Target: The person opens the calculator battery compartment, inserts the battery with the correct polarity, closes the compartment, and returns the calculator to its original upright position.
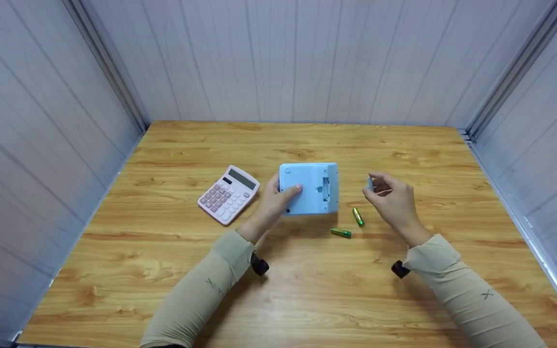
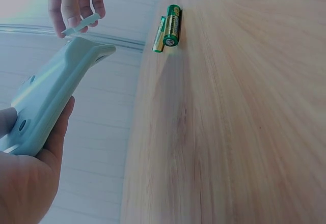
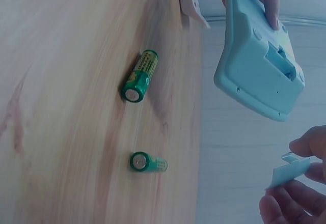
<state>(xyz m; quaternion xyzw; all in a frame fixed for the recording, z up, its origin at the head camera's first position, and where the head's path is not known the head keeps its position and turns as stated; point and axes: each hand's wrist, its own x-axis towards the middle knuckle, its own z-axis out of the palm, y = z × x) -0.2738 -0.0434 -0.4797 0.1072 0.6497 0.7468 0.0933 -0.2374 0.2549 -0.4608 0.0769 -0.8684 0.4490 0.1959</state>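
Note:
My left hand [image 1: 271, 200] grips a light blue calculator [image 1: 310, 205] by its left side, thumb across the back. Its underside faces up, and the battery compartment [image 3: 281, 63] near its right edge is uncovered, with no battery showing in it. To the right, my right hand [image 1: 394, 198] pinches a small light blue battery cover [image 3: 289, 173] between thumb and fingers, apart from the calculator. Two green and gold batteries lie on the table between the hands: one battery [image 1: 341, 233] nearer me, the other battery [image 1: 358, 217] a little farther right.
A pink calculator [image 1: 229, 195] lies face up on the wooden table [image 1: 307, 299], left of my left hand. Pale panel walls [image 1: 288, 63] enclose the back and both sides of the table.

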